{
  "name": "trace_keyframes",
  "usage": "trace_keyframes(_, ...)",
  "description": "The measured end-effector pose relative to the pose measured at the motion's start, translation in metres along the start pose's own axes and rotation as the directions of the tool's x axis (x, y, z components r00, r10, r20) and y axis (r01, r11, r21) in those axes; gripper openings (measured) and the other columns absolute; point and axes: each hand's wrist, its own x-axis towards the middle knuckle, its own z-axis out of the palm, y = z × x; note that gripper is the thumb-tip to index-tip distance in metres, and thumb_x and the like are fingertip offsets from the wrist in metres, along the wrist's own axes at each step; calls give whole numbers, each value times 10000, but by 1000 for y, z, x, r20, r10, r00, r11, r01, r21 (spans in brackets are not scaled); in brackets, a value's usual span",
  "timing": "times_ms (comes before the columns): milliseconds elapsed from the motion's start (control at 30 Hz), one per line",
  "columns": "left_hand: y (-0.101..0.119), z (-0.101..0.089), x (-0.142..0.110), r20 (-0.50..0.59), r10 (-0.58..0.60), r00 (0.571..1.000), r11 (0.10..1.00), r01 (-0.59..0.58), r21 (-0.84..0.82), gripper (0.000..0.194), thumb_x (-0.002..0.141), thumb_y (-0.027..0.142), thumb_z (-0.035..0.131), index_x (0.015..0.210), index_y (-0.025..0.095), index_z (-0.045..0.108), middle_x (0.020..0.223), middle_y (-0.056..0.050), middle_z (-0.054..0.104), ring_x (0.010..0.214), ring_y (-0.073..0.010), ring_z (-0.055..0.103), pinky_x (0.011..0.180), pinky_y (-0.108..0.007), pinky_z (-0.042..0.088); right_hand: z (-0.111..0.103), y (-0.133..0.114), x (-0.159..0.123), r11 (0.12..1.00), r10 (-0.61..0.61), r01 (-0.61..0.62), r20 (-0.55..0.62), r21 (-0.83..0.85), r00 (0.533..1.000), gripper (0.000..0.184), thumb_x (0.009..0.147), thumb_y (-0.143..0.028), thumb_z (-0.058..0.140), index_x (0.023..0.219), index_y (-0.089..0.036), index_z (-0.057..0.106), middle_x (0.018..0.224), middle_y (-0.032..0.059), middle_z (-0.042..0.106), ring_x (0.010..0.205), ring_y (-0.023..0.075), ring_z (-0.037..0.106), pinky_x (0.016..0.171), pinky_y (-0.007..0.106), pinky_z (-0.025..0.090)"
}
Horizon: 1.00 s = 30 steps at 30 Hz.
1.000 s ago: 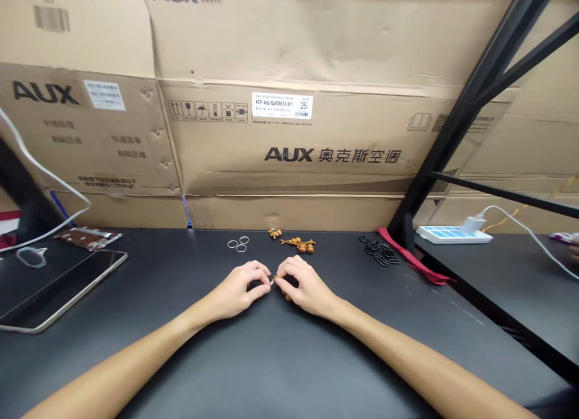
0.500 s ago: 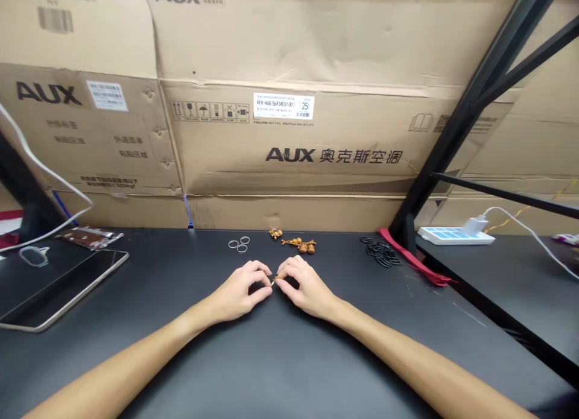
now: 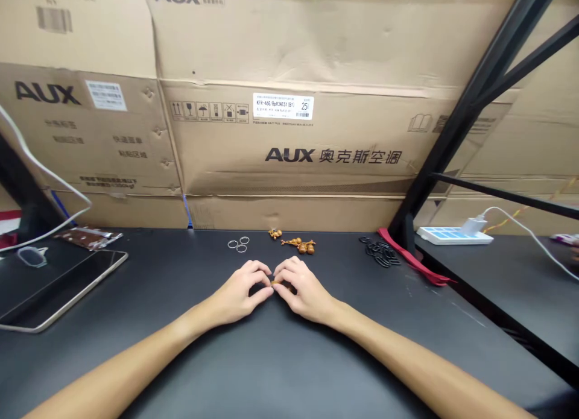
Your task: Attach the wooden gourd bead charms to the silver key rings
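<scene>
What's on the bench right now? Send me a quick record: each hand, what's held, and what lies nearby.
held: small brown piece, mostly hidden by the fingers
left hand: curled fingers at the piece
right hand: curled fingers at the piece, opposite the left
surface: black table
ahead, left to right: metal rings, brown gourd-shaped beads, black rings
left side: tablet
behind: AUX cardboard boxes

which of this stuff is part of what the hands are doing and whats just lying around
In use: left hand, right hand, small brown piece between them, brown charms, metal rings
Lying about: black rings, tablet, power strip, red strap
</scene>
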Motion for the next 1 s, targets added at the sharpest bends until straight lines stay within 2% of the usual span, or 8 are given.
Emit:
trace_keyframes(100, -1, 1, 0, -5, 12, 1000, 1000, -12, 4, 203, 937, 284, 455, 844, 198, 614, 1097, -68, 572, 1027, -198, 533, 936, -349, 444, 0, -1, 0, 1000, -27, 27, 19, -8, 999, 72, 890, -190, 548, 828, -211, 577, 949, 49, 606, 902, 197, 508, 820, 370, 416)
trace_keyframes(267, -3, 1, 0, 2, 2, 1000, 999, -2, 35, 183, 935, 262, 455, 851, 202, 607, 1115, -62, 556, 1039, -194, 532, 945, -339, 433, 0, 7, 1, 998, 37, -38, -26, -51, 999, 81, 887, -188, 547, 812, -204, 574, 920, 51, 611, 878, 202, 496, 803, 377, 414)
trace_keyframes(467, -1, 1, -1, 0, 14, 1000, 999, -14, 40, 163, 937, 266, 460, 854, 200, 583, 1097, -59, 556, 1036, -188, 528, 940, -329, 431, -1, -1, 0, 999, -30, 31, 28, -17, 999, 97, 903, -210, 524, 822, -210, 578, 949, 56, 605, 879, 200, 502, 804, 373, 412)
trace_keyframes(567, -1, 1, 0, -4, 28, 1000, 999, -28, 31, 176, 943, 243, 442, 834, 197, 572, 1091, -60, 558, 1027, -184, 529, 931, -321, 433, -2, -2, 1, 999, -16, 18, 29, -38, 999, 98, 901, -217, 532, 818, -208, 583, 944, 53, 607, 883, 199, 496, 800, 372, 411)
trace_keyframes(1000, -5, 1, 3, -36, -26, 999, 1000, 26, 17, 194, 935, 235, 451, 797, 188, 580, 1072, -54, 577, 998, -183, 555, 922, -327, 443, -1, 7, 1, 1000, -11, 11, 46, -17, 999, 101, 915, -212, 522, 822, -196, 559, 935, 35, 620, 865, 177, 494, 794, 346, 403)
